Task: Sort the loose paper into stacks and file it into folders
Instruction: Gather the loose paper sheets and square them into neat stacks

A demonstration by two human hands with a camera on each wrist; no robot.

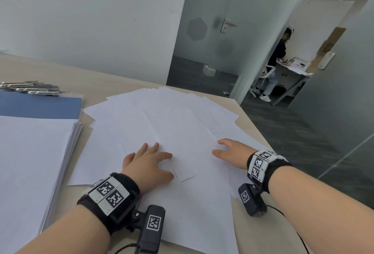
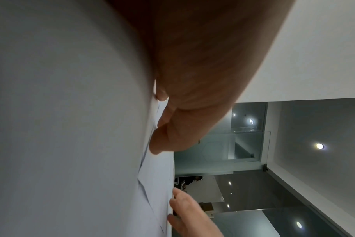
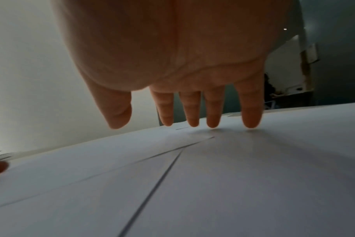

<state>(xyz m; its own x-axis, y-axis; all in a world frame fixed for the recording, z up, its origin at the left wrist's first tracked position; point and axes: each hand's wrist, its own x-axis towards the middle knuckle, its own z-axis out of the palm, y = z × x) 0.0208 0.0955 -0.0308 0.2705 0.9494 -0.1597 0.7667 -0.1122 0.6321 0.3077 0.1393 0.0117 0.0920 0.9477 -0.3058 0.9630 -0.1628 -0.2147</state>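
Observation:
Loose white sheets (image 1: 172, 124) lie fanned across the middle of the wooden table, overlapping at many angles. My left hand (image 1: 149, 158) rests flat on them with straight, spread fingers. My right hand (image 1: 228, 152) lies a little to the right, fingers also straight; in the right wrist view its fingertips (image 3: 213, 123) touch the paper (image 3: 213, 184). The left wrist view shows my left hand (image 2: 166, 128) pressed against the sheets (image 2: 71, 128). A squared stack of white paper (image 1: 30, 162) sits at the left. A blue folder (image 1: 40, 106) lies behind that stack.
Several metal binder clips (image 1: 30, 87) lie behind the blue folder. The table's right edge (image 1: 255, 124) runs diagonally close to my right hand. Beyond it are dark carpet, a glass door (image 1: 212, 31), and another person (image 1: 277, 61) at a far desk.

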